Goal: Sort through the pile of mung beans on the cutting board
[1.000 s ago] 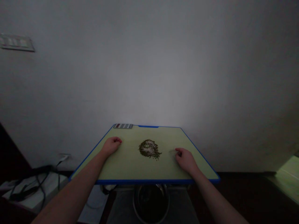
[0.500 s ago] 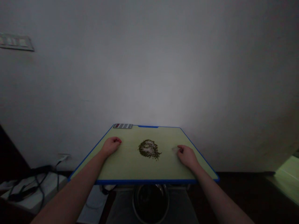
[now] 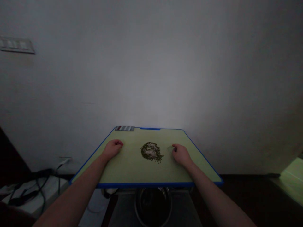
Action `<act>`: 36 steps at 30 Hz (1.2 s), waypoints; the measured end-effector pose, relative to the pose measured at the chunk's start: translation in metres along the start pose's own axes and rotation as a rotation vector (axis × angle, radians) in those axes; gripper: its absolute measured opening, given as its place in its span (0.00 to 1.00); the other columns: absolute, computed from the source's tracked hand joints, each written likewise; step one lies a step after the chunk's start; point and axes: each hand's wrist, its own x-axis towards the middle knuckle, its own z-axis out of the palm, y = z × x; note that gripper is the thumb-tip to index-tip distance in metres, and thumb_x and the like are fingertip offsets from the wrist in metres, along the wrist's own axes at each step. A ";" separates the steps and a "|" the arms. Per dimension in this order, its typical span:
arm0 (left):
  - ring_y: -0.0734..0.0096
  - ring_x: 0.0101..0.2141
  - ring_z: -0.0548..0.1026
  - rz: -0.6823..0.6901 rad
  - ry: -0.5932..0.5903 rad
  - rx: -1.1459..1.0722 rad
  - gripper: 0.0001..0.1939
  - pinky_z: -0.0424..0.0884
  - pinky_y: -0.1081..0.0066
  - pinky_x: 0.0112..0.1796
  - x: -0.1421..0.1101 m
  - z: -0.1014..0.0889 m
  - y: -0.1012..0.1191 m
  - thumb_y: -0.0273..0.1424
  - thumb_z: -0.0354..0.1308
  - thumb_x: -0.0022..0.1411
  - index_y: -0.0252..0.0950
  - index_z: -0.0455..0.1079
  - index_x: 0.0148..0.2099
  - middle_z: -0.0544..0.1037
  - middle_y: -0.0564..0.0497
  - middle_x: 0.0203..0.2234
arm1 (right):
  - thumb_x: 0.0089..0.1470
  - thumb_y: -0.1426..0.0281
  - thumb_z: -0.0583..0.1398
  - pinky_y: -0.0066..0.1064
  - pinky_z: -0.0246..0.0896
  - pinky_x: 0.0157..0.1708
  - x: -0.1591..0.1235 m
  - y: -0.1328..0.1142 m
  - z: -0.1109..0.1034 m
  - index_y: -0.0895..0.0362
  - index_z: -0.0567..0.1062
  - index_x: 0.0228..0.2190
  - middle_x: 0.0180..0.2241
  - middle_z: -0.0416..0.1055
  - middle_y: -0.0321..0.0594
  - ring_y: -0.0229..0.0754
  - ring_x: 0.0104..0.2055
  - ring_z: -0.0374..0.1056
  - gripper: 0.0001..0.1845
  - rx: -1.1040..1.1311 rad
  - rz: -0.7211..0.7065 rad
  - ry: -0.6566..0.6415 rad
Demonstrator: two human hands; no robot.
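A heap of small dark green beans mixed with white grains (image 3: 151, 151) lies on the yellow-green tabletop (image 3: 132, 173), with a short tail of loose beans at its lower right. My left hand (image 3: 113, 148) rests left of the heap, its fingers curled closed; whatever may be inside them is hidden. On the heap's other side, my right hand (image 3: 181, 154) is closed in a pinch on a small clear object (image 3: 169, 148). The object points toward the heap without touching it, and its kind is too faint to make out.
A phone-like flat device (image 3: 124, 128) lies at the table's far left corner. Below the near blue edge stands a round metal pot (image 3: 153, 206). Cables (image 3: 40, 186) lie over a white surface at the left. A wall (image 3: 151, 78) rises behind the table.
My right hand has moved left toward the heap, carrying the clear object. My left hand and the heap look the same.
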 end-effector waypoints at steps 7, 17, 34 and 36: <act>0.72 0.22 0.68 0.004 0.002 0.001 0.09 0.61 0.74 0.25 0.000 0.000 0.001 0.29 0.49 0.42 0.34 0.69 0.27 0.70 0.53 0.17 | 0.43 0.75 0.51 0.27 0.56 0.37 -0.001 0.016 -0.012 0.61 0.71 0.41 0.33 0.72 0.44 0.40 0.34 0.66 0.21 0.026 0.000 0.004; 0.71 0.23 0.69 0.012 -0.004 0.008 0.09 0.62 0.73 0.26 0.000 -0.001 0.001 0.29 0.49 0.43 0.34 0.69 0.27 0.71 0.53 0.19 | 0.44 0.75 0.52 0.26 0.56 0.31 -0.008 0.002 -0.007 0.60 0.71 0.39 0.27 0.71 0.39 0.36 0.28 0.64 0.18 0.260 -0.184 -0.185; 0.72 0.22 0.67 0.005 0.000 -0.025 0.10 0.61 0.74 0.24 -0.001 -0.001 0.002 0.30 0.49 0.42 0.34 0.69 0.27 0.70 0.53 0.17 | 0.45 0.76 0.52 0.26 0.56 0.31 -0.015 -0.003 -0.011 0.59 0.71 0.39 0.27 0.70 0.38 0.36 0.28 0.64 0.18 0.286 -0.197 -0.192; 0.72 0.22 0.67 0.004 0.006 -0.017 0.10 0.61 0.74 0.25 -0.001 -0.001 0.001 0.30 0.49 0.42 0.35 0.69 0.27 0.69 0.53 0.17 | 0.45 0.76 0.52 0.26 0.56 0.31 -0.016 -0.005 -0.010 0.59 0.71 0.39 0.28 0.71 0.39 0.36 0.29 0.64 0.17 0.288 -0.204 -0.204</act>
